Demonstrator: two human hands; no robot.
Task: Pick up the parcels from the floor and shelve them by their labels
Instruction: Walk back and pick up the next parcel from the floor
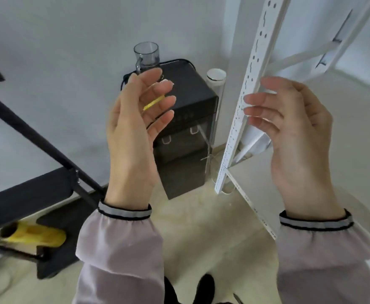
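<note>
My left hand (133,137) and my right hand (293,132) are raised in front of me, palms facing each other, fingers apart and slightly curled. Neither holds anything. No parcel shows in the head view. The white metal shelf upright (247,88) with its rows of holes rises on the right, just behind my right hand's fingertips. A white shelf board (324,176) lies below and behind that hand.
A black water dispenser (186,137) stands against the wall, with a clear glass jug (146,54) on top and a white cup (216,76) beside it. A dark desk frame (26,126) and a yellow object (35,235) sit at the left on the beige floor.
</note>
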